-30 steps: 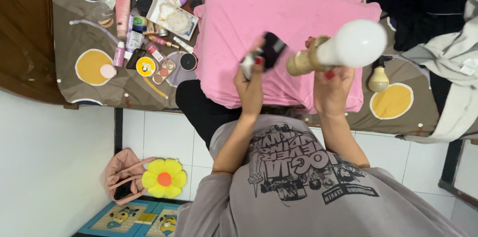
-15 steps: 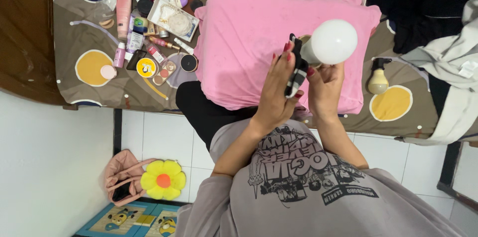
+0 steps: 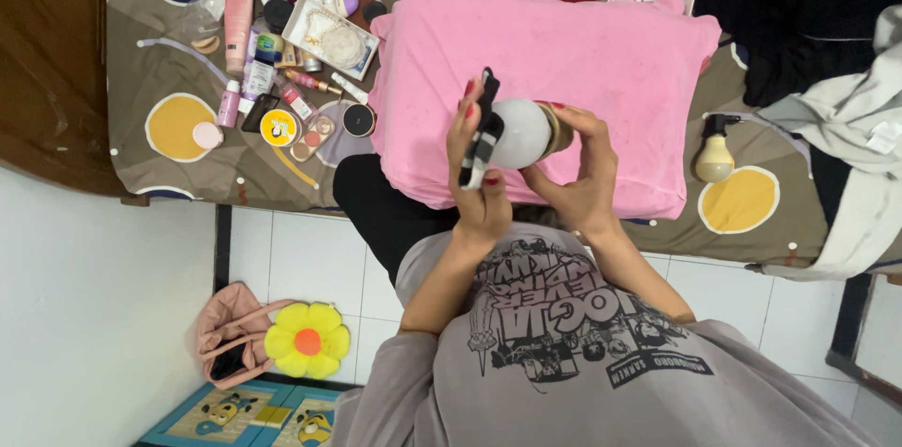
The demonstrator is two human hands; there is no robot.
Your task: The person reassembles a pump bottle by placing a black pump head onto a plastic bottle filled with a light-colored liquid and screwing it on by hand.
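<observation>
My left hand [image 3: 481, 186] grips a slim black-and-white object [image 3: 482, 139] upright, pressed against a white round globe [image 3: 520, 133] with a gold-coloured base. My right hand [image 3: 581, 174] holds that globe from the right side, fingers wrapped around the base. Both hands are raised close together above a pink cushion [image 3: 601, 62] that lies on a brown bedspread [image 3: 178, 179] with large coloured dots. My grey printed shirt [image 3: 564, 344] fills the lower part of the view.
Several cosmetics tubes, jars and compacts [image 3: 282, 80] are scattered on the bedspread to the left. A small pump bottle [image 3: 714, 154] lies to the right, near dark and pale clothes [image 3: 836, 99]. On the tiled floor sit a pink bag [image 3: 230, 339] and a yellow flower cushion [image 3: 306, 341].
The globe swung from pointing right to facing up at me. My left hand moved right with the black-and-white object until it met the globe.
</observation>
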